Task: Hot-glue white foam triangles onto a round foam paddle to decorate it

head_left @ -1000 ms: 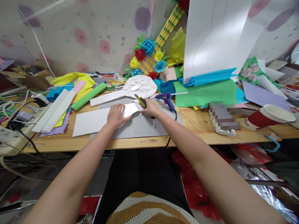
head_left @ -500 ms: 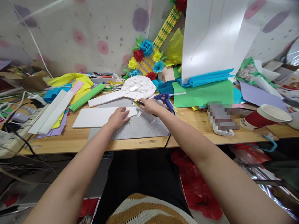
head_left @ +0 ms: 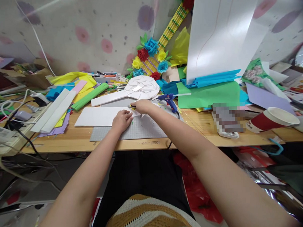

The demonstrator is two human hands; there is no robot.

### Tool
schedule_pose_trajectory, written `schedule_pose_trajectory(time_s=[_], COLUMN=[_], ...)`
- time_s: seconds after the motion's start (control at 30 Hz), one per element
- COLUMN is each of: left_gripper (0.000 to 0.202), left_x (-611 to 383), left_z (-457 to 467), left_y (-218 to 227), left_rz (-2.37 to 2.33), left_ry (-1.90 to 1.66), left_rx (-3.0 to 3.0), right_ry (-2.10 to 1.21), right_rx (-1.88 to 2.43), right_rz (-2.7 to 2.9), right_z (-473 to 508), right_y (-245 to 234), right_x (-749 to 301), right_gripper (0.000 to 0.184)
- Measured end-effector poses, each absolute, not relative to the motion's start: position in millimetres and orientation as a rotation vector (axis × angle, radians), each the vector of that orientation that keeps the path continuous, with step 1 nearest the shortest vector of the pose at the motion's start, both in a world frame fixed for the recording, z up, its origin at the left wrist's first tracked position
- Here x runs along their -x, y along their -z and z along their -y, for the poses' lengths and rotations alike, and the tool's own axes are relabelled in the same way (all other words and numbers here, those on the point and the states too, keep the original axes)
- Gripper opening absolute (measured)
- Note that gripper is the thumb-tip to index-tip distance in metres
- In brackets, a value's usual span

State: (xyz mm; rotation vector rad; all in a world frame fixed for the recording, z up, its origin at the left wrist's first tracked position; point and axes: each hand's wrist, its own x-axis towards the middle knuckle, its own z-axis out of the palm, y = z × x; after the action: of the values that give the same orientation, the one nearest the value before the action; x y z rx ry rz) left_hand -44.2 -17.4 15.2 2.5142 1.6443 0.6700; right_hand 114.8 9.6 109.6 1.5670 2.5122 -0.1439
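Observation:
A long white foam board strip (head_left: 97,116) lies across a grey cutting mat (head_left: 147,132). My left hand (head_left: 122,121) rests on the strip's right part with its fingers lying over it. In my right hand (head_left: 142,107) is a yellow and black utility knife (head_left: 132,108), its tip at the far edge of the board close to my left fingers. Just behind stands a flat white round form (head_left: 142,87) covered in small angular pieces, with a long white arm (head_left: 107,99) reaching left. To the right lies a blue glue gun (head_left: 170,102) holding a clear stick.
Crepe paper rolls (head_left: 91,95) and a power strip (head_left: 18,133) fill the left side. A flower-covered yellow guitar shape (head_left: 149,62) leans at the wall beside a tall white board (head_left: 213,35). A paper cup (head_left: 271,119) and green paper (head_left: 210,95) are at right.
My right hand has moved left with the knife, over the board and closer to my left hand. My left fingers have drawn together and shifted slightly right. The view has shifted slightly.

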Motion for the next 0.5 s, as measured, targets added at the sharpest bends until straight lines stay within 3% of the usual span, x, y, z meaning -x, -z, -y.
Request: schedule_pose_trajectory(time_s=[0.5], left_gripper=[0.029], left_x=[42], left_z=[21], left_y=[-20], left_rz=[-1.667], left_ry=[-0.655], left_rx=[-2.521], right_ry=[0.204], right_rx=[-1.687], right_rz=[-2.489], right_z=[32], right_y=[-94], right_x=[-167], right_gripper=[0.047])
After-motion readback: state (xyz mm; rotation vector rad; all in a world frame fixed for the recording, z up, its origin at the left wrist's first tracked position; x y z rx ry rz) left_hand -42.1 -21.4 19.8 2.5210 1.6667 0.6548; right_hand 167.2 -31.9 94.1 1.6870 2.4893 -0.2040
